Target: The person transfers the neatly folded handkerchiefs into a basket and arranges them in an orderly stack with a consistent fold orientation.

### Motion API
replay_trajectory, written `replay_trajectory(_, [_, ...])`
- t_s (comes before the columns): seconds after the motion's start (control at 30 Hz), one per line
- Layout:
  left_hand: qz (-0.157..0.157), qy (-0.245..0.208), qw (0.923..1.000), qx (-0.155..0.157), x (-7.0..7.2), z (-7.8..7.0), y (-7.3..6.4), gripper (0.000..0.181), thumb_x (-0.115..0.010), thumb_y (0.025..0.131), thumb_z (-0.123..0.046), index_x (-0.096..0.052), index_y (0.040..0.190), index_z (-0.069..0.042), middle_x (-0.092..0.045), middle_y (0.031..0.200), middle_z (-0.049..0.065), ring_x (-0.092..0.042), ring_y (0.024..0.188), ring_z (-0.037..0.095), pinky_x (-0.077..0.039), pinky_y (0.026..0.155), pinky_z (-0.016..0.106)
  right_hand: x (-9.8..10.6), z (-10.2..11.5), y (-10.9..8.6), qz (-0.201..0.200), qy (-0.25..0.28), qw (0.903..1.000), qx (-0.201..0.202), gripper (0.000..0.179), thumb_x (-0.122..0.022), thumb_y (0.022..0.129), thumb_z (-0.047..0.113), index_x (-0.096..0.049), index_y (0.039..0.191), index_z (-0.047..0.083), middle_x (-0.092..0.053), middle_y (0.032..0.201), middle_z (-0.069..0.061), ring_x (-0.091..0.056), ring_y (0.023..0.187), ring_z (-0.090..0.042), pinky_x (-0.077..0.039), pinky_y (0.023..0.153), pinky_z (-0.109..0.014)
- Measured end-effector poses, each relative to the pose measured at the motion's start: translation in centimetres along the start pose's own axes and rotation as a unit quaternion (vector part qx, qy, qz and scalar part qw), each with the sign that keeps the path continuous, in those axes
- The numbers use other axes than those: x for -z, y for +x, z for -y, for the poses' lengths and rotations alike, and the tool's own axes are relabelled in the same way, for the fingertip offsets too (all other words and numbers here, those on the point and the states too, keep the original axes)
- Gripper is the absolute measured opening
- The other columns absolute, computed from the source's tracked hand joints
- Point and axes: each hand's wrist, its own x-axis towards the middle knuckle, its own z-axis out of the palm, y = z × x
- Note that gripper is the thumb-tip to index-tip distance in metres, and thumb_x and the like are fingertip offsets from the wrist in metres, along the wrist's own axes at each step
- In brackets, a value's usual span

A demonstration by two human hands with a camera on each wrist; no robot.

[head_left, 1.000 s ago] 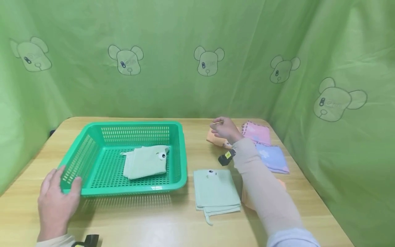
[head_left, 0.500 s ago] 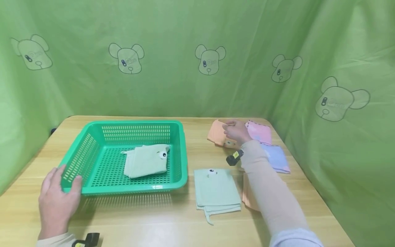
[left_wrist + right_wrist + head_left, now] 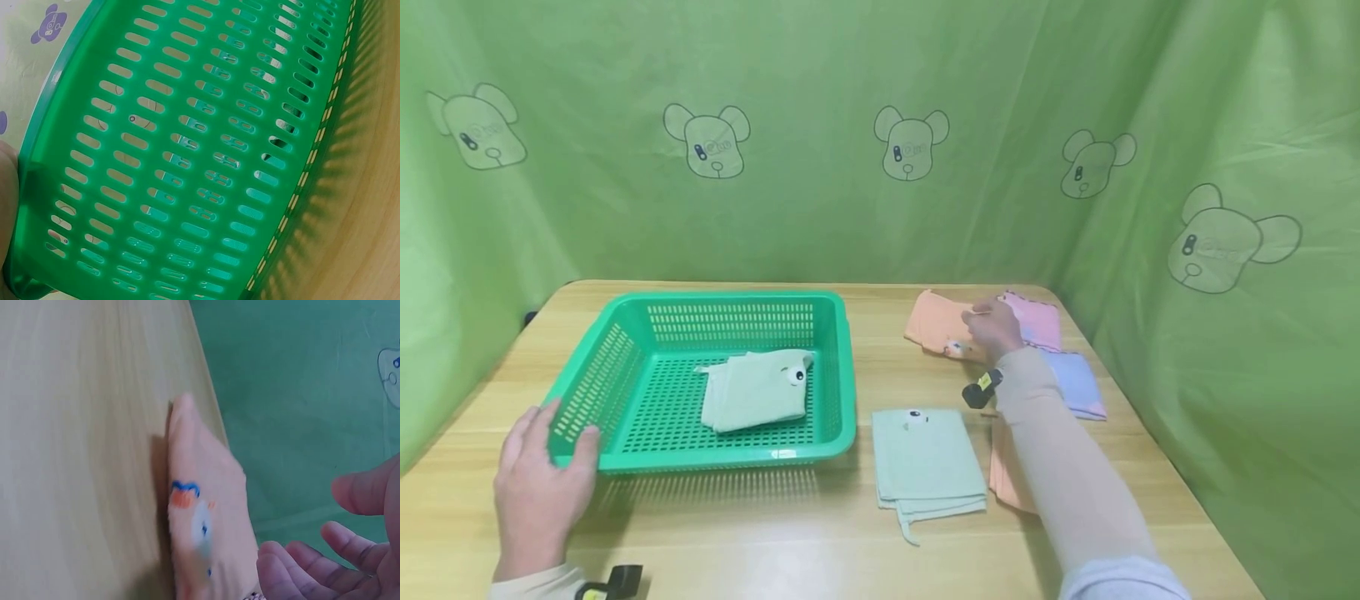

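My left hand [image 3: 542, 492] holds the near left corner of a green plastic basket [image 3: 715, 461], thumb and fingers spread over its rim. In the left wrist view, part of that hand [image 3: 7, 219] lies against the rim. My right hand [image 3: 996, 327] is beside a folded orange towel [image 3: 942, 321] with a printed figure, at the table's far right. The right wrist view shows its fingers loosely bent, thumb apart, with nothing between them. That orange towel [image 3: 212, 506] lies next to the fingertips. Inside the basket rests a folded pale green towel [image 3: 752, 392].
Another pale green towel [image 3: 928, 467] lies right of the basket. A second orange towel [image 3: 1009, 475] is partly hidden beneath my right forearm. Pink [image 3: 1036, 321] and blue [image 3: 1078, 383] towels lie near the right edge of the wooden table [image 3: 737, 542]. A green curtain [image 3: 820, 217] surrounds the table.
My right hand has moved right across the far orange towel, from its left end. The towel now lies flatter and more uncovered. The left hand and the basket stay put.
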Motion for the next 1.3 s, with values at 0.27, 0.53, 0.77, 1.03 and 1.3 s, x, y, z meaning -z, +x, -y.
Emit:
replay_trajectory(0.27, [-0.003, 0.000, 1.0000, 0.003, 0.0, 0.1, 0.1, 0.062, -0.051, 0.097, -0.028, -0.029, 0.151, -0.004, -0.020, 0.155, 0.027, -0.019, 0.138, 0.053, -0.016, 0.105, 0.074, 0.6, -1.2, 0.1, -0.028, -0.065, 0.9975, 0.000, 0.056, -0.054, 0.094, 0.024, -0.041, 0.144, 0.002, -0.041, 0.146, -0.022, -0.042, 0.128, -0.040, -0.037, 0.107, -0.049])
replay_trajectory(0.53, [-0.001, -0.002, 1.0000, 0.001, -0.1, 0.1, 0.0, 0.063, -0.051, 0.098, -0.029, -0.028, 0.151, -0.005, -0.018, 0.156, 0.027, -0.019, 0.137, 0.055, -0.015, 0.103, 0.076, 1.3, -1.8, -0.2, -0.040, -0.114, 0.9927, -0.002, 0.052, -0.053, 0.092, 0.024, -0.048, 0.136, -0.004, -0.049, 0.136, -0.025, -0.047, 0.121, -0.040, -0.039, 0.104, -0.050])
replay_trajectory(0.77, [0.002, -0.002, 1.0000, 0.002, -0.1, 0.1, 0.0, 0.063, -0.051, 0.098, -0.030, -0.028, 0.152, -0.005, -0.018, 0.156, 0.026, -0.018, 0.137, 0.055, -0.015, 0.103, 0.076, 1.3, -2.3, -0.1, -0.012, -0.135, 0.9903, -0.032, 0.050, -0.054, 0.092, 0.029, -0.054, 0.126, -0.007, -0.057, 0.124, -0.025, -0.056, 0.106, -0.037, -0.050, 0.087, -0.042])
replay_trajectory(1.03, [0.007, 0.002, 1.0000, 0.002, 0.0, 0.0, 0.0, 0.063, -0.050, 0.098, -0.030, -0.027, 0.152, -0.005, -0.017, 0.156, 0.027, -0.017, 0.137, 0.055, -0.015, 0.102, 0.076, 0.6, -3.1, 0.6, -0.003, -0.175, 0.9836, -0.045, 0.031, -0.060, 0.087, 0.025, -0.061, 0.095, -0.005, -0.061, 0.103, -0.021, -0.057, 0.082, -0.027, -0.048, 0.061, -0.029])
replay_trajectory(1.3, [0.007, 0.006, 0.9999, 0.009, 0.2, 0.0, 0.2, 0.063, -0.050, 0.098, -0.029, -0.027, 0.152, -0.004, -0.016, 0.156, 0.027, -0.016, 0.138, 0.053, -0.014, 0.105, 0.075, 0.6, -3.4, 0.8, 0.007, -0.233, 0.9723, 0.000, 0.022, -0.058, 0.068, 0.005, -0.040, 0.057, 0.011, -0.043, 0.058, -0.002, -0.041, 0.054, -0.017, -0.038, 0.045, -0.024])
